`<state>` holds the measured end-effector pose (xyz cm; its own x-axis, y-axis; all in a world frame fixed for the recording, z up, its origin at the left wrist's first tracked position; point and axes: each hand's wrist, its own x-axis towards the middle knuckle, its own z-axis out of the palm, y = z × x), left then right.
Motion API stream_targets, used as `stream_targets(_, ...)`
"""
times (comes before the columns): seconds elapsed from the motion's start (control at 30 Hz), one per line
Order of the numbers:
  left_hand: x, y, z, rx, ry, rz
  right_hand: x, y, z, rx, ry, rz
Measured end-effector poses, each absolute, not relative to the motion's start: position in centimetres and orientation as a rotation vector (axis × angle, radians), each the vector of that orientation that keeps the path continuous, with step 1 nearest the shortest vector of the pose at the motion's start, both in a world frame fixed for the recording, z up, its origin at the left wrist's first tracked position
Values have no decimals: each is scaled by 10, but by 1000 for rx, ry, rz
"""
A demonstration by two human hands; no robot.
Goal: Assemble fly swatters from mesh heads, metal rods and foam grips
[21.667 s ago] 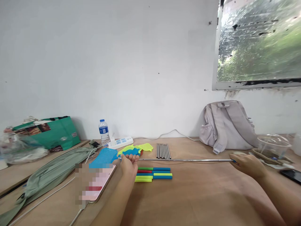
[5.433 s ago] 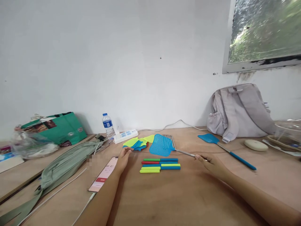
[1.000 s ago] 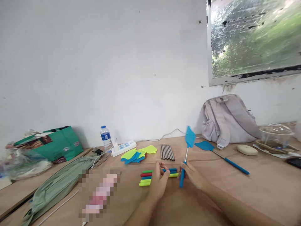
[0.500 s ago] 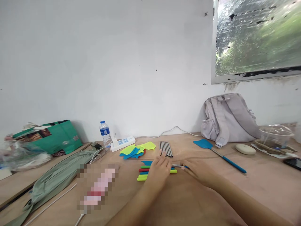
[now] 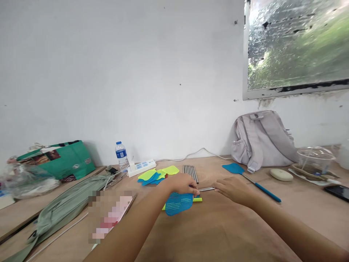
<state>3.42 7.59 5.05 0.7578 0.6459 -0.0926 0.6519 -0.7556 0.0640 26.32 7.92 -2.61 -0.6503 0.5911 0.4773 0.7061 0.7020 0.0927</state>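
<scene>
Between my hands is a blue fly swatter, its perforated flat head [image 5: 178, 204] hanging toward me on the left. My left hand [image 5: 184, 183] is closed around the neck, where the head meets the thin metal rod [image 5: 206, 189]. At the rod's right end, my right hand [image 5: 231, 189] grips it; its palm hides whatever lies beyond. Beneath the head and my left hand lie coloured handle tubes, mostly covered, with a yellow-green tube [image 5: 197, 199] poking out. Behind my left hand several metal rods [image 5: 190, 173] lie side by side.
Loose yellow-green and blue swatter heads [image 5: 148, 175] lie at the back left. A complete blue fly swatter [image 5: 261, 186] rests on the right. Around them are a power strip [image 5: 141, 167], bottle [image 5: 121, 154], grey backpack [image 5: 264, 142], white oval case [image 5: 281, 174] and phone [image 5: 338, 191].
My left hand has turned and moved slightly up to the swatter's neck, and the blue head has swung into view over the tubes. My right hand has shifted slightly right and up.
</scene>
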Motion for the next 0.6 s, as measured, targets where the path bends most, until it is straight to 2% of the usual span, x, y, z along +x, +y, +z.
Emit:
stream_targets(0.2,0,84,57,2826,1089,-80,298,100,-28,-982,-2430,-353)
stream_targets(0.37,-41,83,51,2887,1192,-16,343,114,-38,-1087,-2469,-624)
stream_targets(0.6,-59,78,43,3066,1284,36,373,122,-41,-1099,-2390,-797)
